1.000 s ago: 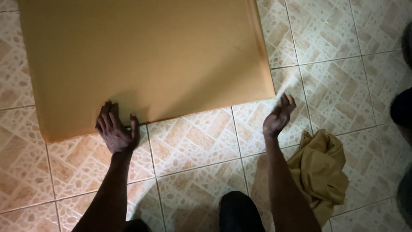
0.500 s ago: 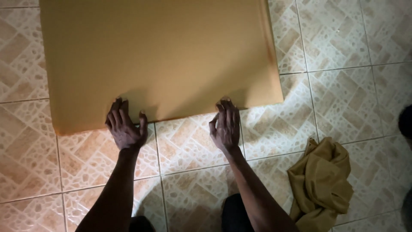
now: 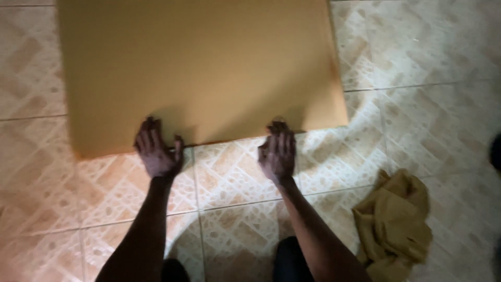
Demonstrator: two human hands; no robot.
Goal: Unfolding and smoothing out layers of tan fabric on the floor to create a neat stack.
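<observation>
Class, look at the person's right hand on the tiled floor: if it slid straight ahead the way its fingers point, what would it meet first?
The right hand points up the picture at the tan sheet. Its fingertips already seem to reach the sheet's near edge, so it would meet that sheet first.

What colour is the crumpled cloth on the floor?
Mustard yellow-brown, plain; the crumpled cloth shows in the head view, lower right.

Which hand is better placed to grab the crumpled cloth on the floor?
Right. The right hand rests at the tan sheet's near edge on the same side as the crumpled cloth; the left hand would have to cross over.
</observation>
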